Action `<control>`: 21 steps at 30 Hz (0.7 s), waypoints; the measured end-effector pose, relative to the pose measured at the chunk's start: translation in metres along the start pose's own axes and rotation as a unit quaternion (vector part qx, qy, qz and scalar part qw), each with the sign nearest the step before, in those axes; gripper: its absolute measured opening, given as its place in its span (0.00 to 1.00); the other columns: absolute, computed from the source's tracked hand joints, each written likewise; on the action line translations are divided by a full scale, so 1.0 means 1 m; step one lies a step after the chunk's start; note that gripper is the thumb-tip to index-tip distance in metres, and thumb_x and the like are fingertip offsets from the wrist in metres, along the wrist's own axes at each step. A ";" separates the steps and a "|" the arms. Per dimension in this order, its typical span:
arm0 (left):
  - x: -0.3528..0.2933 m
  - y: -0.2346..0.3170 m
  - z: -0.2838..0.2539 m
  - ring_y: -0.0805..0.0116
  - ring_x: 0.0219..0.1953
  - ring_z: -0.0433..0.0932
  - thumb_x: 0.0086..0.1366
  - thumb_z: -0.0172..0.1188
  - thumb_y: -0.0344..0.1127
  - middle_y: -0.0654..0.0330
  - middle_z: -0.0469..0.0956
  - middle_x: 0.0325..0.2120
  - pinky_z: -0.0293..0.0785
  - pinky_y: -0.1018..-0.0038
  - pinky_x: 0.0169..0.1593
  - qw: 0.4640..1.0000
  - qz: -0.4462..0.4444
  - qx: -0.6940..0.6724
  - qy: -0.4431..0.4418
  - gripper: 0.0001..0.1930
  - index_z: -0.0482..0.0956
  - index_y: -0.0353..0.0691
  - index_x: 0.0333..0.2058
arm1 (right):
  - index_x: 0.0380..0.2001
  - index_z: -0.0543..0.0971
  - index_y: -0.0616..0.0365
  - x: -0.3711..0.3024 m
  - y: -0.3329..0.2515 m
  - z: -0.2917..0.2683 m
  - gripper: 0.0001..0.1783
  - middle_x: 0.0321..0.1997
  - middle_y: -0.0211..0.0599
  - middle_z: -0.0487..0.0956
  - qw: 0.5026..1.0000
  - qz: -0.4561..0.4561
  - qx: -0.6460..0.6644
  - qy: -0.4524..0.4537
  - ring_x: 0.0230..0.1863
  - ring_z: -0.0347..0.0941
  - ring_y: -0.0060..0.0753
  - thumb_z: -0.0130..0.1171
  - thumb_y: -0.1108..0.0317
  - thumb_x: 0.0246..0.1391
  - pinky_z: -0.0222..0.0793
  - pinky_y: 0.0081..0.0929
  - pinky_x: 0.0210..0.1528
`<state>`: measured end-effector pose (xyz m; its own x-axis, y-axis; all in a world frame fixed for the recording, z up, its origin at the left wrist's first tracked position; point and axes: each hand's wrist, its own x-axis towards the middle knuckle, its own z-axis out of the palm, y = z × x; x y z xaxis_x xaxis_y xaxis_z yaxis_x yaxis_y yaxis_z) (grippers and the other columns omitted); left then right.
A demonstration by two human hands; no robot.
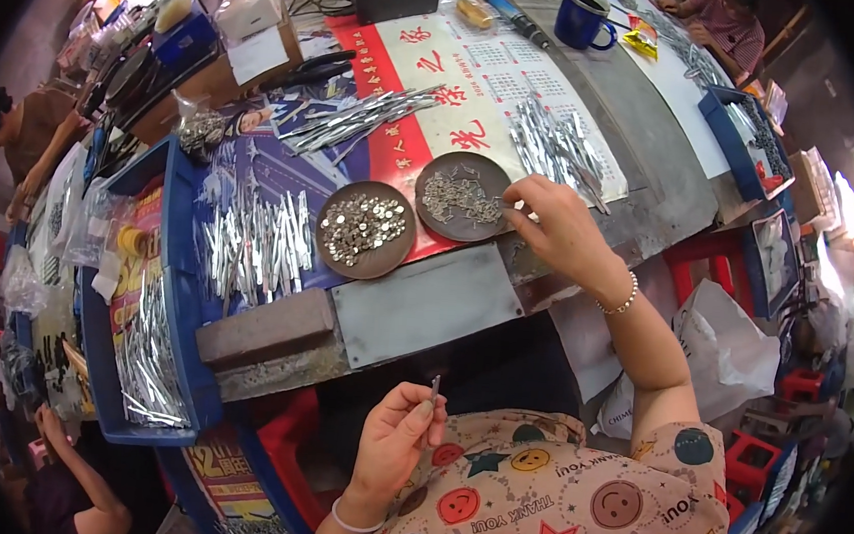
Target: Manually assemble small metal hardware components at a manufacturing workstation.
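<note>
My left hand [395, 447], low in front of my body, pinches a small thin metal strip [435, 385] that points upward. Farther right and up, my right hand [558, 229] reaches over the right edge of a round dark dish [464, 233]. That dish holds small wire-like metal parts [456, 193]. The right fingertips are pressed together at the parts; what is between them is too small to tell. Beside it to the left, a second round dish [372, 267] holds many small shiny discs [362, 226].
Thin metal strips lie in piles at left [260, 244], far middle [363, 121] and right [554, 147]. A blue tray [199, 380] with more strips stands at left. A steel plate [424, 302] lies at the front edge. A blue mug [580, 23] stands far back; other people sit around.
</note>
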<state>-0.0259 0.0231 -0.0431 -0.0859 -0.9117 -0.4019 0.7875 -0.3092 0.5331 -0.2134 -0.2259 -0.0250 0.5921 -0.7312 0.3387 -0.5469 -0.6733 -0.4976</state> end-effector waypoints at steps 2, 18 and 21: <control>-0.001 0.001 -0.001 0.77 0.26 0.69 0.67 0.50 0.29 0.61 0.74 0.31 0.66 0.83 0.31 1.000 0.001 0.012 -0.002 0.06 0.72 0.34 0.40 | 0.31 0.74 0.61 0.007 0.005 0.001 0.07 0.31 0.43 0.74 0.999 -0.005 -0.020 -0.027 0.31 0.72 0.46 0.57 0.71 0.48 0.67 0.37 0.33; 0.008 0.012 0.003 0.77 0.26 0.67 0.66 0.51 0.29 0.60 0.73 0.32 0.63 0.82 0.31 0.999 0.023 -0.026 -0.008 0.07 0.71 0.35 0.40 | 0.27 0.69 0.61 0.049 0.010 0.030 0.05 0.31 0.43 0.73 0.975 -0.018 -0.131 -0.179 0.37 0.70 0.47 0.52 0.70 0.48 0.64 0.40 0.38; 0.011 0.017 0.006 0.77 0.25 0.67 0.66 0.51 0.30 0.60 0.73 0.32 0.63 0.80 0.31 0.999 0.036 -0.033 -0.002 0.06 0.71 0.35 0.40 | 0.26 0.68 0.61 0.050 0.012 0.031 0.05 0.29 0.44 0.73 0.975 -0.027 -0.122 -0.185 0.35 0.70 0.48 0.50 0.71 0.49 0.64 0.40 0.38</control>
<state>-0.0172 0.0067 -0.0341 -0.0301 -0.9320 -0.3612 0.8300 -0.2247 0.5106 -0.1723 -0.2674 -0.0390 0.7724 -0.6347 0.0246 -0.6068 -0.7488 -0.2666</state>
